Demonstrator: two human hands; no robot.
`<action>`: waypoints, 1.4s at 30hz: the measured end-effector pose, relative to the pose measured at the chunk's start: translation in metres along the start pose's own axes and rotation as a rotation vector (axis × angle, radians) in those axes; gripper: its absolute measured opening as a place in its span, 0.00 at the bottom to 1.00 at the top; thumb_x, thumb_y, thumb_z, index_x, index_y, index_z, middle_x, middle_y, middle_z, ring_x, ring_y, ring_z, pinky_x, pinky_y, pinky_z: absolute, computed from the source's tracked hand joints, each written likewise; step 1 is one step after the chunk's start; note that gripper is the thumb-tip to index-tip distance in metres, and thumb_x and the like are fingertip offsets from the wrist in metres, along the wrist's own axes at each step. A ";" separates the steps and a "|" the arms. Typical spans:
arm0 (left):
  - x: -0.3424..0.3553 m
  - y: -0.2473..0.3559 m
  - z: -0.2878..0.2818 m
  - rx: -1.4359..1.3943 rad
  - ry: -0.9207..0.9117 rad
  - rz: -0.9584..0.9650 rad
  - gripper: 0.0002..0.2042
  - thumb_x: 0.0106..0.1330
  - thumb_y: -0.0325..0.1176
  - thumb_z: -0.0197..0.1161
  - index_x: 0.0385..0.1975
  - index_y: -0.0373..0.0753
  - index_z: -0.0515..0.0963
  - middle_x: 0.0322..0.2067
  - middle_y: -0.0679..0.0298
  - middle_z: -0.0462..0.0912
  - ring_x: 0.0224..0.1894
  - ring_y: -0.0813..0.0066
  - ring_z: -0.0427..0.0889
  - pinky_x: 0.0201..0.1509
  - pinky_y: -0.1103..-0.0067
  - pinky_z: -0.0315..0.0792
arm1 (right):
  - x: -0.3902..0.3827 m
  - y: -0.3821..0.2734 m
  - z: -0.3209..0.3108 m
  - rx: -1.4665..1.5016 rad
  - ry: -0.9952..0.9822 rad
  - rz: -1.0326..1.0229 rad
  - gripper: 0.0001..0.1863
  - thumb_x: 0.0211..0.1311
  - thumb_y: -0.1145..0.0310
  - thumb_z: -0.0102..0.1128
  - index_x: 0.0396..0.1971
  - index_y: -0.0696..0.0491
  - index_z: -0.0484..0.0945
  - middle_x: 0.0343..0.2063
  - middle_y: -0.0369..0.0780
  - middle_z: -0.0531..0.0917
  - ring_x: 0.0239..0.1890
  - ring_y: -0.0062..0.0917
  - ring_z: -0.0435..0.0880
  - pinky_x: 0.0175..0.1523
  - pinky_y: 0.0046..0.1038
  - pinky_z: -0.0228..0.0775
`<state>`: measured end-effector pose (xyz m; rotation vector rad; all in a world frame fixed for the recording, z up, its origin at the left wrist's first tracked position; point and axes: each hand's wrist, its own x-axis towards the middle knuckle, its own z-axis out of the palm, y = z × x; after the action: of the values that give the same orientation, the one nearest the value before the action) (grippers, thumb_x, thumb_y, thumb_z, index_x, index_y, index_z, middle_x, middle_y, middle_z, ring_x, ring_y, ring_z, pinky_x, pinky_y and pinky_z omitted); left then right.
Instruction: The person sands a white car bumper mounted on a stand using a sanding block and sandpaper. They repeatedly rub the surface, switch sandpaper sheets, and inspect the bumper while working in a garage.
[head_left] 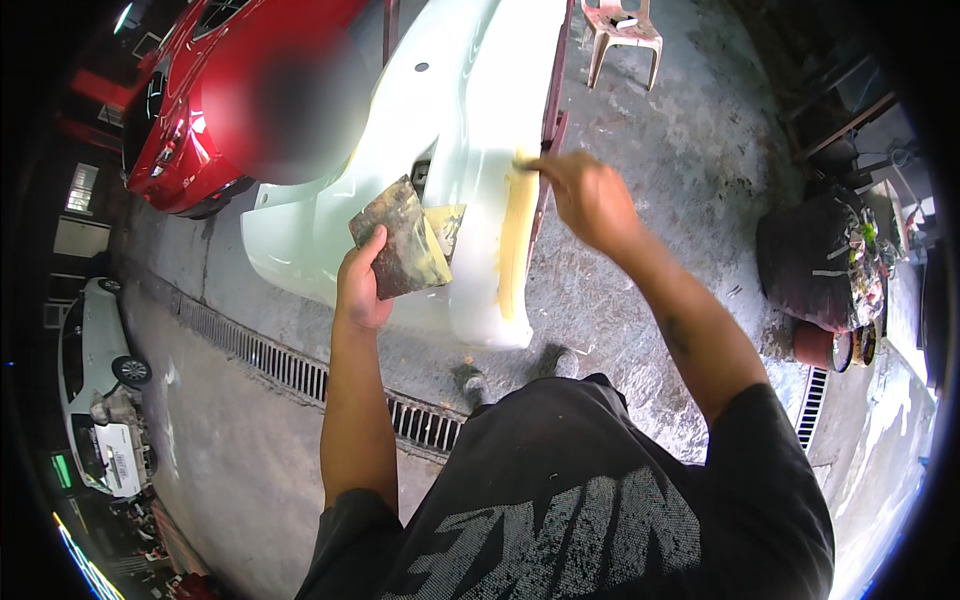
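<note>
A white car bumper (460,110) lies across a stand, with a long strip of yellow putty (512,260) along its right side. My left hand (362,285) grips a stained dark mixing board (392,232) smeared with yellow, with a yellowish flat piece sticking out behind it, over the bumper. My right hand (590,200) is closed on a small dark spreader (530,163), mostly hidden by the fingers, at the upper part of the putty strip.
A red car (175,150) stands upper left, a white car (95,360) far left. A plastic chair (620,35) is upper right. A dark stuffed sack (800,260) and buckets (815,343) sit at the right. A drain grate (255,345) crosses the floor near my feet.
</note>
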<state>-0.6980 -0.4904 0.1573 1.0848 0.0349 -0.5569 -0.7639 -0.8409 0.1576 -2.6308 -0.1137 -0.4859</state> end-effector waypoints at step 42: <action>0.000 0.000 0.007 0.011 -0.068 0.022 0.23 0.87 0.39 0.53 0.74 0.33 0.70 0.68 0.57 0.80 0.70 0.61 0.80 0.75 0.61 0.72 | 0.034 0.020 0.013 0.231 0.137 0.109 0.14 0.74 0.69 0.58 0.52 0.47 0.89 0.40 0.48 0.92 0.42 0.49 0.91 0.48 0.47 0.83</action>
<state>-0.6996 -0.4965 0.1605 1.0753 -0.0394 -0.5748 -0.7248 -0.8525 0.1503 -2.3572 0.0172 -0.5776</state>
